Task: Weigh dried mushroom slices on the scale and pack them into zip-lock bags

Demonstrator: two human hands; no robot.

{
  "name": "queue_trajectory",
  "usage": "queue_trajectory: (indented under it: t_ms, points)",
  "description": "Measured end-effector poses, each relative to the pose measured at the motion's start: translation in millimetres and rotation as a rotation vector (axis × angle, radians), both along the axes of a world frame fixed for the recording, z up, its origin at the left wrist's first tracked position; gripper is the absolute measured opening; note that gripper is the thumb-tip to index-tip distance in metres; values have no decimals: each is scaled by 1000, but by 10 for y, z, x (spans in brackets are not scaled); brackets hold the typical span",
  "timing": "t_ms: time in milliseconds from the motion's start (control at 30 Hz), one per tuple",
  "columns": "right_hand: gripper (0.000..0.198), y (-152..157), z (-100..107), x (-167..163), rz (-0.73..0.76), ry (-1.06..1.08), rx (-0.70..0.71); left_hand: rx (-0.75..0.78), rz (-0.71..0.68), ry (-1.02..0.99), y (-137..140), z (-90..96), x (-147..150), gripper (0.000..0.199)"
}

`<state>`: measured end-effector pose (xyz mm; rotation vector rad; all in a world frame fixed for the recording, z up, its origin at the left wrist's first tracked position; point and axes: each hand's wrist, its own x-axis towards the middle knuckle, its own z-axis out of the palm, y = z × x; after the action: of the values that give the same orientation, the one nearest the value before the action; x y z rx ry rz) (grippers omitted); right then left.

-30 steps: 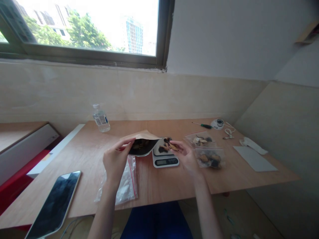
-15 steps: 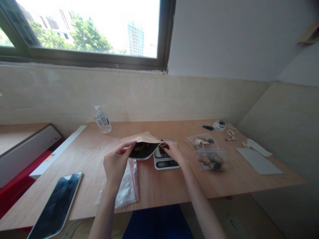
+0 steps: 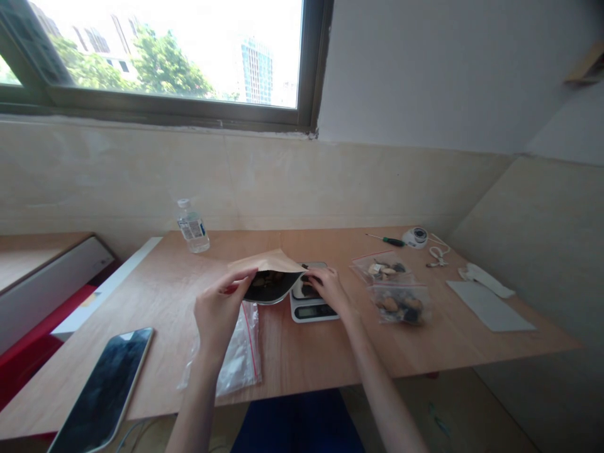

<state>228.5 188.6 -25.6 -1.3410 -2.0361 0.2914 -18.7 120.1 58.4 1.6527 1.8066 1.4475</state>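
A brown paper pouch [image 3: 264, 259] with a dark lining is tilted with its mouth towards me, dark and brown pieces inside. My left hand [image 3: 219, 308] pinches its left edge. My right hand [image 3: 328, 286] is closed at the pouch's right corner, above a white digital scale [image 3: 315, 313]. A dark brown dried piece [image 3: 307, 289] shows at its fingertips, over the scale's plate; its kind is unclear. Below the pouch lies a clear zip bag [image 3: 240, 362] with a red seal line, partly behind my left forearm.
Two zip bags [image 3: 401, 305] of brown and dark pieces lie right of the scale. Further right are a green screwdriver [image 3: 392, 241], a white camera [image 3: 416, 238] and a white sheet [image 3: 491, 306]. A water bottle [image 3: 193, 229] stands back left; a phone [image 3: 106, 390] lies front left.
The fingers of my right hand have shifted slightly, and more of the dark piece shows beneath them. The pouch and my left hand stay nearly in place.
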Motion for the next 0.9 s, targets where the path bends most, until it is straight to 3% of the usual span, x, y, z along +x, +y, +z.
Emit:
queue_trajectory:
  t_ms: [200,467,900]
  points:
    - [29,10,-44,28,-83,100,40,-21,-5,-9,-3,-12,11,22]
    - [35,78,-2,-23,-181,-163,-40,-41,-11,1,-2,-15,19,21]
    - [21,210,-44,-52,-249,-188,-84,-10,-3,33,-1,-12,23,22]
